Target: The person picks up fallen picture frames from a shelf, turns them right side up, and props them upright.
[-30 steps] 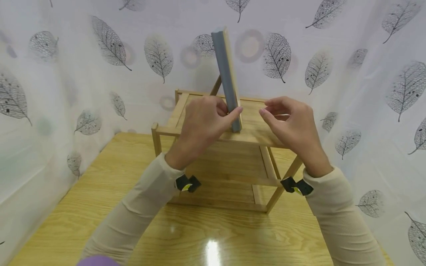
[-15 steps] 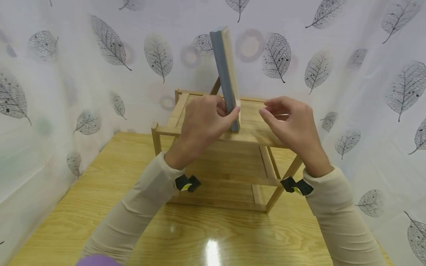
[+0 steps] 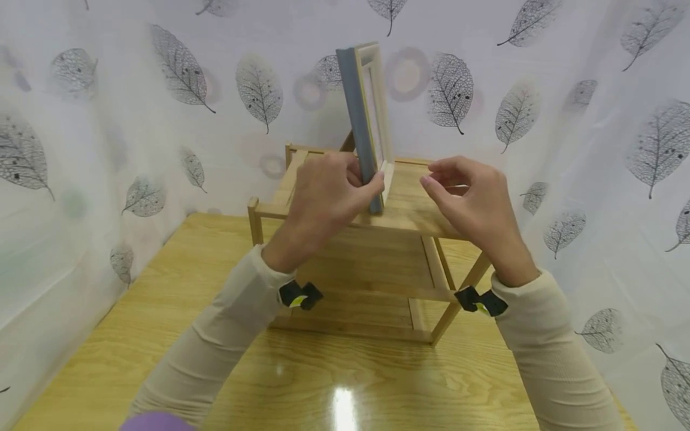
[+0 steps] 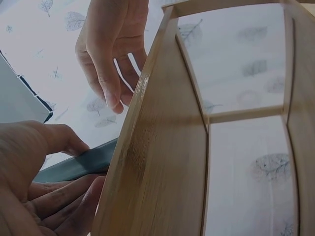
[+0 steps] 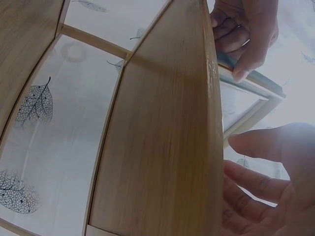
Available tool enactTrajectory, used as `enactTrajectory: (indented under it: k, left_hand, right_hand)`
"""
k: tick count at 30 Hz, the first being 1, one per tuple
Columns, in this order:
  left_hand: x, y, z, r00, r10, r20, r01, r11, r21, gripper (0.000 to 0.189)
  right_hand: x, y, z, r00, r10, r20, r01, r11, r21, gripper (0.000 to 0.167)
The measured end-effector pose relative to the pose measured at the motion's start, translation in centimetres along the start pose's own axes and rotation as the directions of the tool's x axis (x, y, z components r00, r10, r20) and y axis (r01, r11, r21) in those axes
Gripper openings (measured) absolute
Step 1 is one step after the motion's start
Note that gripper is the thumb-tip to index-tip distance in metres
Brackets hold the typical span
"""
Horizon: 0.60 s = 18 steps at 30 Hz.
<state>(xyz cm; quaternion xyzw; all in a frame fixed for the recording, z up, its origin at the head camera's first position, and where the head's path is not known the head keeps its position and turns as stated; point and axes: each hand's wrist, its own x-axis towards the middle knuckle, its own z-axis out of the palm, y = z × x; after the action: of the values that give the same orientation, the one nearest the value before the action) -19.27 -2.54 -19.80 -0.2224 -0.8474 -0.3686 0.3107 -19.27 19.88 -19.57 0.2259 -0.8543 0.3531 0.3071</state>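
A picture frame (image 3: 358, 102) with a blue-grey outer edge and a white recessed inner side stands upright, slightly tilted, on the top board of a wooden shelf rack (image 3: 415, 209). My left hand (image 3: 326, 188) pinches its near edge low down, thumb in front and fingers behind. In the left wrist view only a dark strip of the frame (image 4: 93, 160) shows between thumb and fingers. My right hand (image 3: 474, 194) hovers right of the frame, apart from it, with loosely bent fingers holding nothing. The right wrist view reveals the recessed side of the frame (image 5: 258, 110).
Below the top board the rack has lower boards (image 3: 372, 263) and slanted legs (image 3: 444, 320). It stands on a shiny wooden table (image 3: 302, 383). A leaf-patterned curtain (image 3: 215, 137) hangs behind and at both sides. Something purple (image 3: 156, 422) shows at the bottom edge.
The left hand has turned the picture frame so more of its white recessed side faces right, shifting slightly left with it. My right hand has stayed in place.
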Motion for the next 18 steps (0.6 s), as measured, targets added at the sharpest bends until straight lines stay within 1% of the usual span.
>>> enactTrajectory:
  k: [6, 11, 18]
  left_hand:
    - [0.03, -0.29, -0.30, 1.000, -0.020, 0.009, 0.020, 1.000, 0.004, 0.026]
    - [0.03, -0.47, -0.54, 0.999, -0.034, 0.008, 0.034, 0.999, 0.025, 0.027]
    - [0.00, -0.72, -1.03, 0.998, -0.056, 0.016, 0.056, 0.998, 0.007, 0.027]
  right_hand:
    - [0.07, -0.14, -0.10, 1.000, 0.019, 0.000, -0.019, 1.000, 0.004, 0.022]
    - [0.16, -0.19, -0.06, 1.000, 0.030, 0.003, -0.030, 1.000, 0.009, 0.022]
    - [0.24, -0.31, -0.03, 0.999, 0.035, 0.016, -0.035, 0.999, 0.011, 0.023]
